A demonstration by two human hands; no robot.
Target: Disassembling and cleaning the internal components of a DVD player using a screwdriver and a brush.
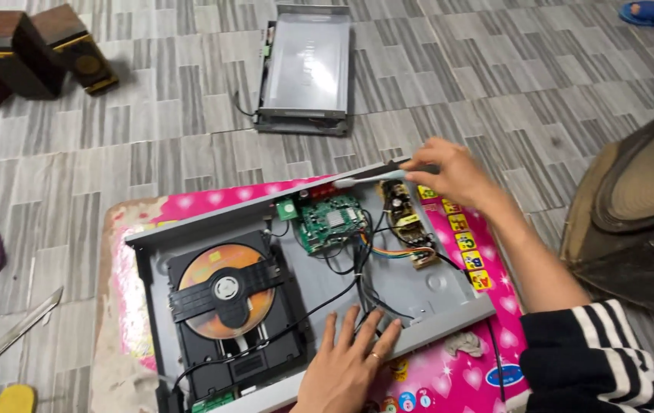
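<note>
A matt grey metal chassis (449,306) holds a glossy orange disc (224,287) and green circuit board (332,222) on glossy pink plastic matting (449,375).

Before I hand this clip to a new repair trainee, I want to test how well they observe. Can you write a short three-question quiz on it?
1. True or false: the right hand holds a toothbrush over the open disc player.
2. Where does the left hand rest? A) on the player's front edge B) on the detached metal cover C) on the disc
3. What colour is the main circuit board?

Key: 1 true; 2 A; 3 green.
</note>
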